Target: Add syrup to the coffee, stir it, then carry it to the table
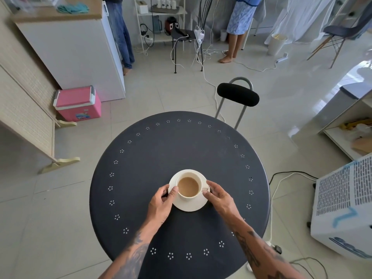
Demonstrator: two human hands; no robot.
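Observation:
A white cup [188, 187] of milky brown coffee stands on a white saucer [191, 204] on the round dark table [177, 150], a little toward my side of its middle. My left hand [162, 203] grips the saucer's left rim, thumb on top by the cup. At the saucer's right rim my right hand [218, 197] holds on, its fingertips by the cup's handle. No syrup or spoon is in view.
A black-backed metal chair [237, 96] stands at the table's far right. A pink cooler [77, 103] and white cabinet [74, 55] are at left. A white appliance [342, 206] and cables lie at right. Two people [239, 21] stand at the back.

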